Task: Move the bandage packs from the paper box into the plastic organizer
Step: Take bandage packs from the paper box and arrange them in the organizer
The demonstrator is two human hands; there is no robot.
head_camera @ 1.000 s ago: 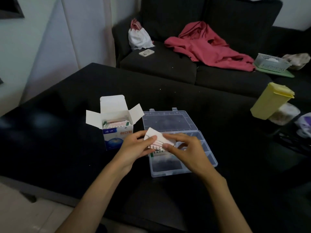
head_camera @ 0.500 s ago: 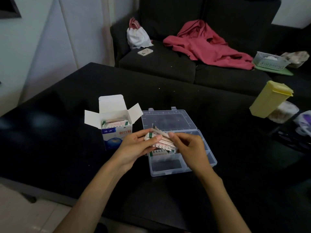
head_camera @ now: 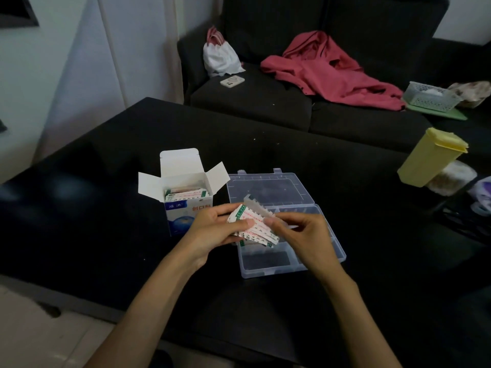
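Bandage packs (head_camera: 253, 227) sit fanned between our two hands, held in the air just above the near-left part of the plastic organizer (head_camera: 316, 251). Our left hand (head_camera: 212, 229) curls round the left end of the stack, thumb pressed on top of it. Our right hand (head_camera: 297, 232) pinches the right end, thumb and forefinger closed on a pale strip that sticks up at about 12 o'clock from the stack; whether that strip is one more pack or loose backing paper we cannot tell.

At 9 o'clock from our hands stands the paper box (head_camera: 186, 205), flaps open, with more packs showing inside its mouth. The organizer lies open on the black table (head_camera: 106, 235), its lid (head_camera: 268, 187) flat at 12 o'clock from the tray, and a few packs seem to lie already in the near-left compartment under our hands, though our fingers hide most of it.

We judge the step in hand to be squaring up this handful before setting it down, with the task partly done. The next move calls for lowering the stack flat into a compartment and letting go with both hands, so the packs do not catch on a divider. Then we reach to the box for the rest.
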